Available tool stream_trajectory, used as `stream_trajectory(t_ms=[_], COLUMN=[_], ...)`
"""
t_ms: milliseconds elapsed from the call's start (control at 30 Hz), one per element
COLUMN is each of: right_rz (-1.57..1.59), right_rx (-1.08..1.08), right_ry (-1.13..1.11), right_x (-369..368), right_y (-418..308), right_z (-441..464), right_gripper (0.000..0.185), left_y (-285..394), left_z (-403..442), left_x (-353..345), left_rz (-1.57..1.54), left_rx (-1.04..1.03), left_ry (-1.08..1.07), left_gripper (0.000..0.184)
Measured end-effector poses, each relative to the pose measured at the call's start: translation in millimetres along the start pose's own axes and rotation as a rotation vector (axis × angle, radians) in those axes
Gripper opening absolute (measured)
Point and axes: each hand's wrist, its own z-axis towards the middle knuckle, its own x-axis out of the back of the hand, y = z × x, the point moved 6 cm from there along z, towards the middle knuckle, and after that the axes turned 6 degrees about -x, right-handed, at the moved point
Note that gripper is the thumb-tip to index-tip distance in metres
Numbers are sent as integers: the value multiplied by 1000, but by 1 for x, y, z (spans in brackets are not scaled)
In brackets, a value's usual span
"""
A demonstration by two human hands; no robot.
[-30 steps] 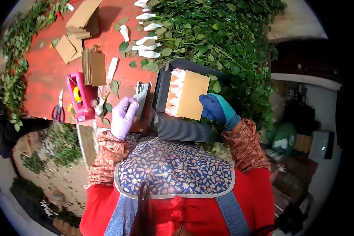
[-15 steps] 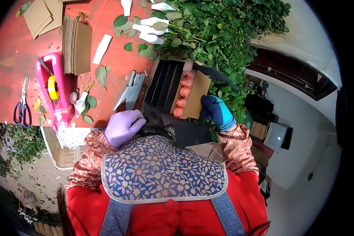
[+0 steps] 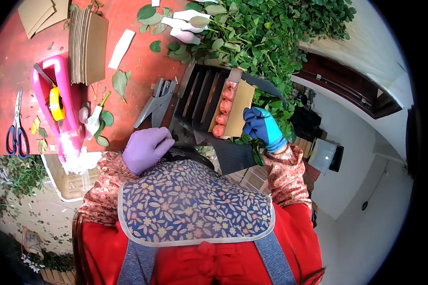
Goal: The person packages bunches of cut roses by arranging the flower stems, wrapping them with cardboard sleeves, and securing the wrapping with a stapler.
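Has left hand (image 3: 146, 151) in purple glove at near edge of red table (image 3: 133, 78), back of hand up, knuckles bent, fingers folded in together toward the black box (image 3: 209, 107); can't tell if holding anything under the fingertips. Bends left forearm in its patterned sleeve (image 3: 100, 180) up and inward. Has right hand (image 3: 264, 128) in blue glove at right side of box, turquoise back turned outward, navy fingers curled inward against outer edge of the cardboard sheet (image 3: 239, 108); can't tell pinching from just pressing. Points right forearm up from the body, slightly inward, wrist near straight. Shows pink roses (image 3: 224, 107) in one row, heads lined up along the left side of the cardboard sheet, in right part of the box, with dark dividers to their left. Box sits at near edge of table, right of the stapler (image 3: 157, 102). Has stapler lying tilted just beyond left hand. Further left along near edge: netted bud (image 3: 94, 122), pink tape dispenser (image 3: 57, 71) with yellow tape (image 3: 57, 103), then scissors (image 3: 17, 121) by the near left corner. Behind the dispenser, upright stack of cardboard (image 3: 88, 47); right of that, white strip (image 3: 121, 49). Heaped along table's right side: green leaves (image 3: 271, 38).
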Motion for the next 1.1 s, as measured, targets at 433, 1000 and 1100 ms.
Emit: stream_trajectory(t_ms=[433, 1000, 1100], right_rz=[-194, -1077, -1146], right_rx=[-6, 739, 872], right_ry=[107, 709, 551], right_x=[-12, -28, -48], right_y=[-8, -22, -1], right_z=[0, 44, -40], right_gripper=[10, 35, 49], left_y=[61, 90, 90], left_z=[38, 191, 187], left_x=[9, -59, -53], left_rz=[243, 1106, 1134], left_rx=[-404, -151, -185], left_ry=[49, -652, -610], left_gripper=[12, 55, 52])
